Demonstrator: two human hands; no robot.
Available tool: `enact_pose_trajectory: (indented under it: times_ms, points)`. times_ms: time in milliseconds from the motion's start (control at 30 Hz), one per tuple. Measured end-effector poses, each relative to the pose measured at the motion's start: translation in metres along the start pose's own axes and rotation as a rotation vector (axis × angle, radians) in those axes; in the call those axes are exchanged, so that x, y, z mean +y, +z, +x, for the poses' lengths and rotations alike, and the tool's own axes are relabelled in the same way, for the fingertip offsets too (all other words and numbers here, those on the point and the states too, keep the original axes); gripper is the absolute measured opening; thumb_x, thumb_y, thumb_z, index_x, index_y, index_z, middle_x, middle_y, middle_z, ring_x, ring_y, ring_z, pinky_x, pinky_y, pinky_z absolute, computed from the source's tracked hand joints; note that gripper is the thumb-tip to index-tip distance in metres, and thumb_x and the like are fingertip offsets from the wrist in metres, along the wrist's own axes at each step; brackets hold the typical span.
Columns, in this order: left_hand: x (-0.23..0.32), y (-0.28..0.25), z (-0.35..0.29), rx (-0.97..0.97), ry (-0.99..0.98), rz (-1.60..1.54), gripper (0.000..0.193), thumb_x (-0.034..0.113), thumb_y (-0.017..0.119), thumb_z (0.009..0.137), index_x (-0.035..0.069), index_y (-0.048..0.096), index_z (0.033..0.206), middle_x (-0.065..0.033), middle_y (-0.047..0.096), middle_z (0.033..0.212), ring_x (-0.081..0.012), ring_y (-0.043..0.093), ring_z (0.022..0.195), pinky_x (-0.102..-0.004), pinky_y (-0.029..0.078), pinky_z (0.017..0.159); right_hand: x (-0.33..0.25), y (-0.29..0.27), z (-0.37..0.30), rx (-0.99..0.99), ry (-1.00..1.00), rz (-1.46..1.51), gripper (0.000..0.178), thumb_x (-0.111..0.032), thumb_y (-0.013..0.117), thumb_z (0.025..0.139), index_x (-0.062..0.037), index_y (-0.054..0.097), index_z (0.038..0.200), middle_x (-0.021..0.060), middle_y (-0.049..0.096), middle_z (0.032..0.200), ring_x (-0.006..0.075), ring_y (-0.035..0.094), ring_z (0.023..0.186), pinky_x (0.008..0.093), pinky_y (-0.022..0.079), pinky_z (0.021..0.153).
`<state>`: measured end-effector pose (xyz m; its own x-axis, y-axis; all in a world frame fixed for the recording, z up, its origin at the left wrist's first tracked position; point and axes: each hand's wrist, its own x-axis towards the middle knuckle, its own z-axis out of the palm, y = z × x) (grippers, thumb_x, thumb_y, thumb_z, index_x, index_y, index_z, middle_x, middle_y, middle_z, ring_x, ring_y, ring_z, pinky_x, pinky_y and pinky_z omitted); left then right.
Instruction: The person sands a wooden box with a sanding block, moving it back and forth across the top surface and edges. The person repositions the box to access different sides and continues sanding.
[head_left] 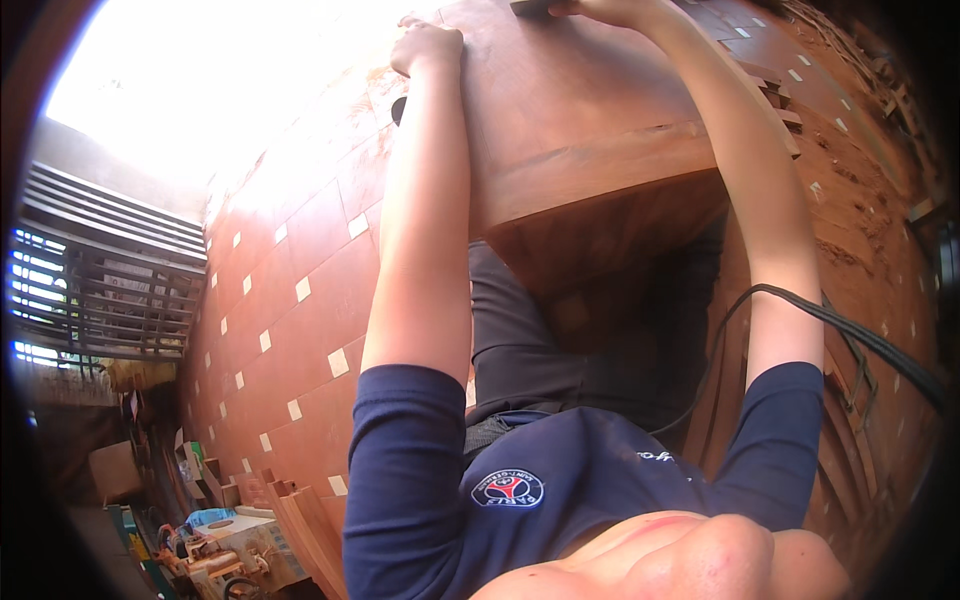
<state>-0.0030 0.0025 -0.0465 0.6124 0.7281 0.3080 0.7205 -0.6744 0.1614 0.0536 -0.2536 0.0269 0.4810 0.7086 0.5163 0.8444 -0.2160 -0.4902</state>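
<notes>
A broad reddish-brown wooden panel (570,90) lies before me, with a thick front edge facing my body. At its far left edge, my left hand (428,45) is closed, its fingers curled at the wood; glare washes out part of it. My right hand (605,8) is near the top of the view, partly cut off by the frame. Its fingers grip a small dark block (530,8), which sits against the panel's upper face. Beneath the panel, my legs (530,340) are in shadow.
A black cable (850,335) crosses my right forearm. Wooden strips (775,95) lie beyond the panel's right side, on a floor with wood dust. Red tiles (310,240) with small white insets cover the left. Tools and boxes (230,550) crowd the lower left, below a slatted grille (110,270).
</notes>
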Motion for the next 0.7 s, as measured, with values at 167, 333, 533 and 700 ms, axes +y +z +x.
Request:
enact_pose_trajectory:
  times_ms: [167,333,533,700]
  points:
    - [0.004,-0.006,-0.004,-0.014,-0.009,0.025,0.074,0.041,0.047,0.096,-0.003,0.034,0.156,-0.0154,0.077,0.100,-0.0253,0.076,0.089,-0.0378,0.057,0.059,-0.003,-0.030,-0.003,-0.206,0.006,0.375,0.014,-0.004,0.077,0.082,-0.0004,0.077,0.095,0.0062,0.075,0.084,0.0153,0.072,0.076,0.0329,0.062,0.072]
    - [-0.001,0.003,0.006,0.033,-0.004,0.034,0.073,0.041,0.045,0.097,-0.003,0.036,0.155,-0.0151,0.077,0.099,-0.0241,0.076,0.088,-0.0368,0.057,0.058,0.019,-0.046,-0.004,-0.380,0.091,0.702,0.018,-0.007,0.082,0.082,0.0036,0.071,0.092,0.0073,0.070,0.080,0.0180,0.072,0.073,0.0367,0.063,0.063]
    - [0.000,0.004,0.000,-0.025,0.010,0.026,0.073,0.041,0.046,0.097,-0.003,0.037,0.154,-0.0154,0.077,0.101,-0.0233,0.076,0.087,-0.0371,0.056,0.058,0.063,-0.017,0.006,-0.087,0.435,0.754,0.025,-0.008,0.082,0.083,0.0095,0.065,0.092,0.0162,0.070,0.087,0.0254,0.074,0.077,0.0414,0.063,0.067]
    - [0.008,0.001,-0.001,-0.045,0.006,-0.005,0.071,0.040,0.046,0.094,-0.005,0.042,0.149,-0.0153,0.075,0.109,-0.0239,0.075,0.095,-0.0372,0.056,0.066,0.089,-0.015,0.011,0.328,0.314,0.655,0.026,-0.009,0.079,0.087,0.0069,0.071,0.106,0.0154,0.076,0.093,0.0239,0.074,0.085,0.0398,0.061,0.079]
